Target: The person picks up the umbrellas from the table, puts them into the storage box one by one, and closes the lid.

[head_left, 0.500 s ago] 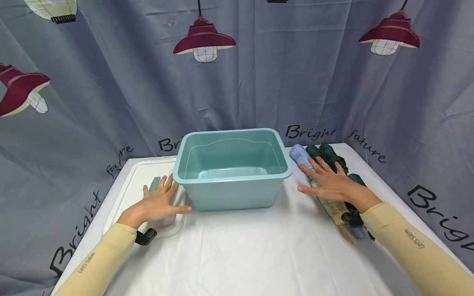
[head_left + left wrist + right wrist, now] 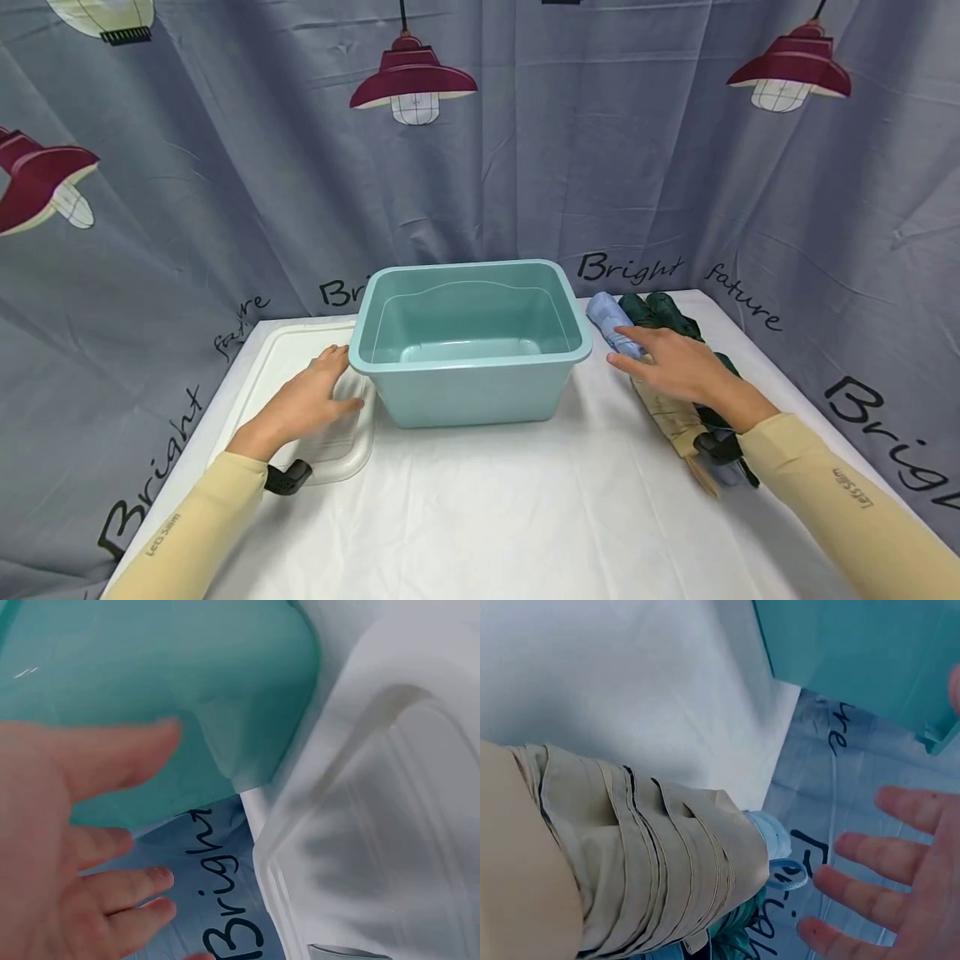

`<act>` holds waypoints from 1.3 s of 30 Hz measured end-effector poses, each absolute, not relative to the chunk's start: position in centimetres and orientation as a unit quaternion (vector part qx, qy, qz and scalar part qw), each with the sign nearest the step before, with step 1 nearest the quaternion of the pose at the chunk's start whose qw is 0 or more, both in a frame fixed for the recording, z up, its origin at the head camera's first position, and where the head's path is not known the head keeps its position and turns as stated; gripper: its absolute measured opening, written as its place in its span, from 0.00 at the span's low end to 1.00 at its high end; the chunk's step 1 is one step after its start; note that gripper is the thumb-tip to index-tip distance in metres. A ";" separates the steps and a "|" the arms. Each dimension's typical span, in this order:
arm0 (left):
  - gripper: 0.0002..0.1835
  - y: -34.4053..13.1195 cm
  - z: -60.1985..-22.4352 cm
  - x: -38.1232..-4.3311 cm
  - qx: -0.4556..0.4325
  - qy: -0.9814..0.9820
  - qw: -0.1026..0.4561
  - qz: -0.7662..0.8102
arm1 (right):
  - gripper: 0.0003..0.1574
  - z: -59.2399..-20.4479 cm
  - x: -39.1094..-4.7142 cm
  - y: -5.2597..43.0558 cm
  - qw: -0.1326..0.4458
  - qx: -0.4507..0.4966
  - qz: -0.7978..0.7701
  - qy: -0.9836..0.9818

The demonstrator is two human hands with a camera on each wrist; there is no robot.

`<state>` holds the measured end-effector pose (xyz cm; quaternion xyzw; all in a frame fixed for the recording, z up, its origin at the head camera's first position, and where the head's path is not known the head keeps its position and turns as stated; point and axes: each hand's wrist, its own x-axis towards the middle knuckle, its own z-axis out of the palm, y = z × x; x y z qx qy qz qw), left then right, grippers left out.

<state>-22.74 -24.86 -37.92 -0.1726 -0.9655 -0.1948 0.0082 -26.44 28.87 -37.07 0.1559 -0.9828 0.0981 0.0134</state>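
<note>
An open teal plastic bin (image 2: pixel 465 392) stands at the back middle of the table. My left hand (image 2: pixel 300 404) hovers over a white plastic lid (image 2: pixel 262 375), just left of the bin, its fingers relaxed and holding nothing. In the left wrist view the thumb lies in front of the bin's wall (image 2: pixel 165 667). My right hand (image 2: pixel 678 365) is above a group of folded umbrellas, its fingers loosely extended and apart from them in the right wrist view. Among these are a beige umbrella (image 2: pixel 667 417), a light blue umbrella (image 2: pixel 611 321) and a dark green umbrella (image 2: pixel 671 312).
White cloth (image 2: pixel 495 508) covers the table in front of the bin. A grey-blue curtain (image 2: pixel 570 167) printed with lamps and lettering hangs behind and along both sides. Black cameras (image 2: pixel 288 477) are strapped to my wrists.
Both hands have gone from widely spread fingers to a more relaxed pose. The left has shifted slightly left; the bin, lid and umbrellas stay put.
</note>
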 end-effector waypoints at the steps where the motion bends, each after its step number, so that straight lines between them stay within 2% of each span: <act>1: 0.40 -24.9 -37.7 -22.9 -0.172 -0.964 0.021 -0.202 | 0.50 -37.0 -26.5 29.0 0.017 0.151 0.107 -0.983; 5: 0.25 -24.9 -36.8 -23.3 -0.162 -0.958 0.072 -0.227 | 0.47 -36.6 -26.5 29.4 0.034 0.138 0.142 -0.980; 9: 0.18 -24.8 -35.6 -23.6 -0.131 -0.949 0.128 -0.255 | 0.44 -36.5 -26.3 29.9 0.042 0.134 0.178 -0.974; 14: 0.19 -24.4 -34.6 -23.7 -0.103 -0.936 0.170 -0.289 | 0.43 -36.5 -26.0 30.4 0.029 0.125 0.210 -0.969; 23: 0.27 -23.2 -33.6 -24.4 -0.076 -0.924 0.195 -0.319 | 0.44 -36.3 -25.3 31.3 0.023 0.105 0.211 -0.972; 27: 0.27 -22.6 -33.2 -24.8 -0.069 -0.915 0.215 -0.334 | 0.45 -36.6 -25.3 32.0 0.025 0.094 0.200 -0.975; 31: 0.27 -22.1 -32.7 -25.3 -0.066 -0.915 0.207 -0.339 | 0.44 -37.1 -25.1 32.8 0.024 0.087 0.201 -0.975; 39: 0.31 -21.4 -31.8 -26.4 -0.060 -0.938 0.138 -0.311 | 0.44 -38.1 -24.2 33.7 0.023 0.076 0.202 -0.976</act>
